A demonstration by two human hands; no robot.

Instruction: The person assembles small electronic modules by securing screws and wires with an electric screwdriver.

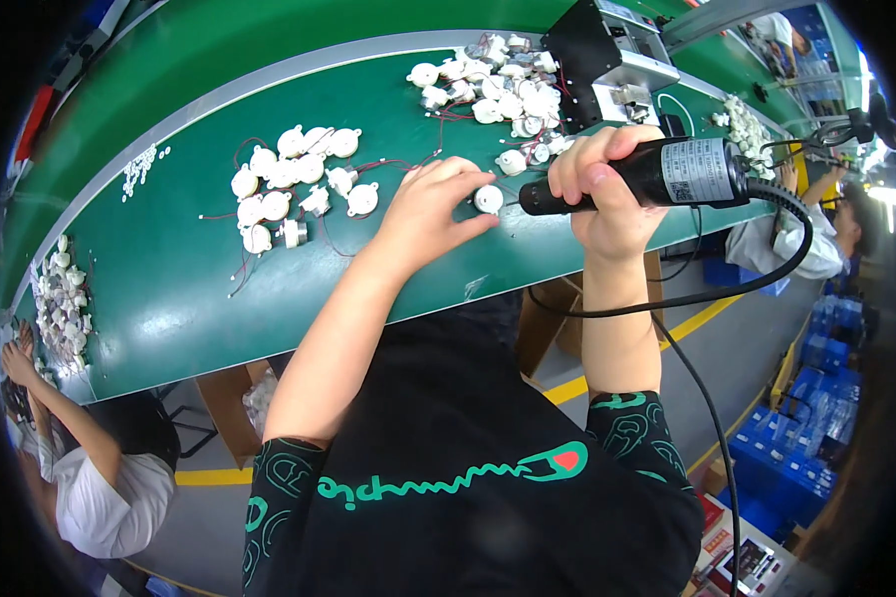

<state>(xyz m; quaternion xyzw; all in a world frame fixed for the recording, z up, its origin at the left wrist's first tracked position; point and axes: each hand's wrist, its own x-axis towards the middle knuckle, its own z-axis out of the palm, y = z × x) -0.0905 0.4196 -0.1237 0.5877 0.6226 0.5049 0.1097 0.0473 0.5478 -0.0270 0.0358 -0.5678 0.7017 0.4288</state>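
Between the thumb and fingers of my left hand (430, 214) is a small round white motor part (488, 200), held on the green bench top. My right hand (610, 189) is wrapped round a black electric screwdriver (692, 171) lying nearly level, its front end pointing left at that part. The screwdriver's tip is too thin to make out clearly. A thick black cable (804, 244) leaves its rear end and loops back under my right forearm. Left of my left hand lies a loose group of similar white motor parts (312, 167) with thin red and dark wires.
Beyond my hands is a bigger heap of white motor parts (508, 95), beside a black and silver machine (612, 70). Small white rings (141, 169) lie at the far left. Co-workers sit at both sides, one's hands (20, 360) by another heap (62, 308).
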